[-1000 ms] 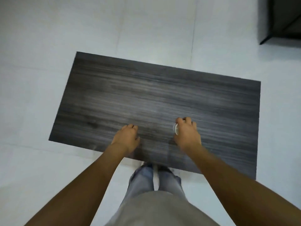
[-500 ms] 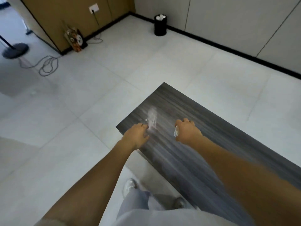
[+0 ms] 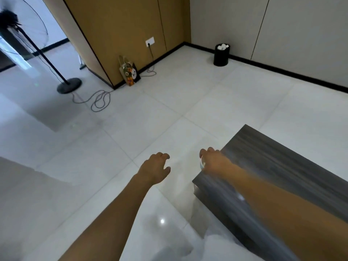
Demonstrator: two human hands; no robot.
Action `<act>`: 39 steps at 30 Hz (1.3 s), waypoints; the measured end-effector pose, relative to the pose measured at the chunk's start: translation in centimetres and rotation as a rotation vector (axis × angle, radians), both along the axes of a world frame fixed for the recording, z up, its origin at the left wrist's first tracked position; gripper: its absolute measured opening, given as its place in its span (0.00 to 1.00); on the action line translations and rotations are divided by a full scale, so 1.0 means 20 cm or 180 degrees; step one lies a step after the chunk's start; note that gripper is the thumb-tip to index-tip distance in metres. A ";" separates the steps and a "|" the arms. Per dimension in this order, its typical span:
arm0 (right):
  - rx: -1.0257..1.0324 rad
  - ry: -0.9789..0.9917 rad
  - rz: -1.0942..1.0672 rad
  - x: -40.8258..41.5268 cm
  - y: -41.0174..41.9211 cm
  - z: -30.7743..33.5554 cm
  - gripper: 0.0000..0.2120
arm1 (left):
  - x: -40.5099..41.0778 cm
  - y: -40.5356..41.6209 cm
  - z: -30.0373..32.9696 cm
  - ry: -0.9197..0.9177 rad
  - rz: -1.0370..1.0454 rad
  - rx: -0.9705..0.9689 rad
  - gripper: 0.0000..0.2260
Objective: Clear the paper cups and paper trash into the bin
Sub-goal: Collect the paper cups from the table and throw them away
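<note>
**Cup in the right hand, bin across the room**

The right hand (image 3: 213,162) curled its fingers round a paper cup (image 3: 202,164), of which only a sliver of white rim and pale side showed beneath the palm. Hand and cup hung above the near left corner of the dark wood-grain table (image 3: 282,166), just at its edge.

The left hand (image 3: 155,169) was held out over the white tiled floor (image 3: 131,129), well apart from the table's left edge. Its fingers were loosely bent and spread, and it held nothing.

The black bin (image 3: 221,55) stood far off against the grey wall (image 3: 282,34), just beside the black skirting, with white crumpled paper (image 3: 222,47) heaped to its rim.

In the corner of the tan panelled wall (image 3: 122,34) a patterned paper bag (image 3: 130,74) leaned upright. A cable (image 3: 99,100) ran from the wall socket (image 3: 149,42) and lay in loose loops on the floor, near the round base of a standing fan (image 3: 68,85), whose pole slanted up to the left.
</note>
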State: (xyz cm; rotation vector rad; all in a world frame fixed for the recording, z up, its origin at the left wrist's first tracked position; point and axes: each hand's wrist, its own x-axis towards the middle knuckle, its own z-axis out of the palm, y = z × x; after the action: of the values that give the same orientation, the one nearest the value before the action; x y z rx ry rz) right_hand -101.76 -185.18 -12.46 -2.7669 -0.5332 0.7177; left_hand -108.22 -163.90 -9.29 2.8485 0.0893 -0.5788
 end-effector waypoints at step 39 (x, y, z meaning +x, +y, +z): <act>-0.0497 -0.0147 -0.1002 3.92 1.14 -0.03 0.20 | 4.43 0.98 -0.13 0.0291 -0.1384 -0.0282 0.21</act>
State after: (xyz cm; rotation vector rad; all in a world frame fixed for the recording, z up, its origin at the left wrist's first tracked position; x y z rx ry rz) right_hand -23.31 -162.45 -13.01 -2.9190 -0.0451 0.6463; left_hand -19.60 -144.21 -11.80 2.7607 -0.5382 -0.7723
